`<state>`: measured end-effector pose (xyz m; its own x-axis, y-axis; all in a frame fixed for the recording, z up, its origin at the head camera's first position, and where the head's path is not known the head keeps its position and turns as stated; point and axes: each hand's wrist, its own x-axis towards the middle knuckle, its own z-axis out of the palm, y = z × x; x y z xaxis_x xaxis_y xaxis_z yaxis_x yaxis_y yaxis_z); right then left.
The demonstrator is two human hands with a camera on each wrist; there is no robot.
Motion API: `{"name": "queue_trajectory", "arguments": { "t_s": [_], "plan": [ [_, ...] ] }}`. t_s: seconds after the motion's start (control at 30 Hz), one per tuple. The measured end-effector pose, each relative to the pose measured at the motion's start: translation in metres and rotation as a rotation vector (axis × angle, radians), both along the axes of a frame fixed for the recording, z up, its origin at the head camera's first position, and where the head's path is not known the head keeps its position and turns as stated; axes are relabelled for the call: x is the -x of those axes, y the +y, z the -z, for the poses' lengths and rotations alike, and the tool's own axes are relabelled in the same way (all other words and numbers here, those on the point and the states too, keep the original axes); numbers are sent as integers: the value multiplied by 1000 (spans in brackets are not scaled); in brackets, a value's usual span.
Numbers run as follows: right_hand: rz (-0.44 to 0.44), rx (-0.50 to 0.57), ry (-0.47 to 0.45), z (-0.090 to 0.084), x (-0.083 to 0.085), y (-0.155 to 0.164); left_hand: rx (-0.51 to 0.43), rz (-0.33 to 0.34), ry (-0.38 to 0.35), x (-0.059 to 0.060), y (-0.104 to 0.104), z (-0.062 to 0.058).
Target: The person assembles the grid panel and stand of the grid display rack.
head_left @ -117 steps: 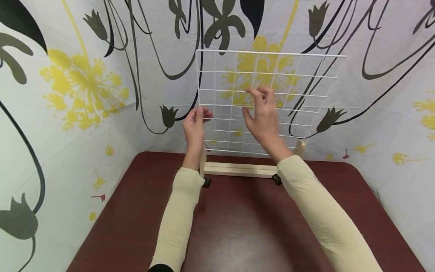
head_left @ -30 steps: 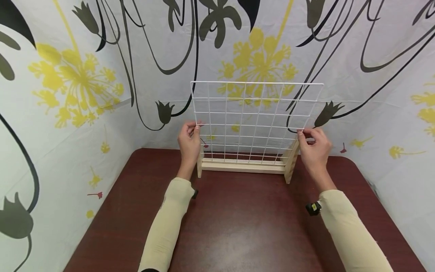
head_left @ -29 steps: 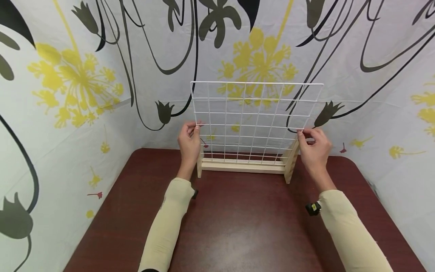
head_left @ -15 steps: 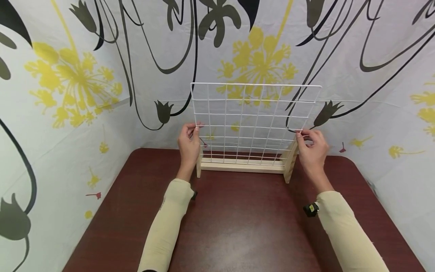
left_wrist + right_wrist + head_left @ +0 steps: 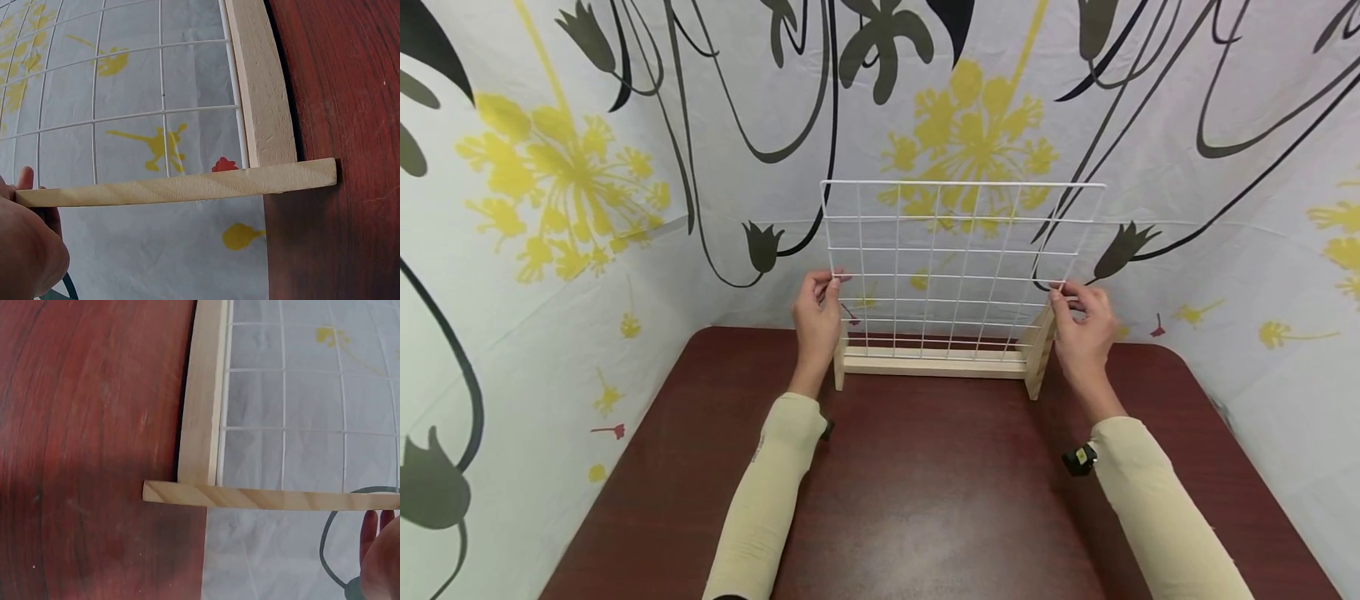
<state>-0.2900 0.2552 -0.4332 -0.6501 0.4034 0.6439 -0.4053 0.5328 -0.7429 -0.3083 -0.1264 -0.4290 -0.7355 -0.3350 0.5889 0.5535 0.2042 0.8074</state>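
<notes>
A white wire grid panel (image 5: 962, 182) stands upright in a pale wooden stand with a bottom rail (image 5: 932, 367) and two side pieces. My left hand (image 5: 817, 321) pinches the panel's left edge, just above the left side piece (image 5: 181, 189). At the opposite edge, my right hand (image 5: 1085, 329) pinches the panel above the right side piece (image 5: 275, 499). Both wrist views show the grid's lowest edge lying along the wooden rail (image 5: 265, 81). In those views my hands are partly out of frame, so the fingertips are hard to make out.
The stand sits near the back edge of a dark reddish-brown table (image 5: 925, 483). Close behind and to both sides hangs a white cloth (image 5: 647, 208) printed with yellow and grey flowers. A small black device (image 5: 1079, 460) is strapped at my right wrist.
The grid panel sits lower than almost four seconds ago, and my right hand has gone from its middle to its right edge. Over the last second, that hand and the panel's right side shifted slightly left.
</notes>
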Motion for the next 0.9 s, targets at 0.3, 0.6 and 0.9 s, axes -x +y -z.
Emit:
{"name": "queue_trajectory", "arguments": {
  "t_s": [0.3,0.6,0.9],
  "plan": [
    [-47,-34,-99,-7,-9,4,-13,46,-22,4,-9,4],
    [-53,-84,-116,2,-18,6,6,43,-80,1,-14,2],
    [-88,-257,-236,5,-36,12,216,54,-124,-9,-12,2]
  ]
}}
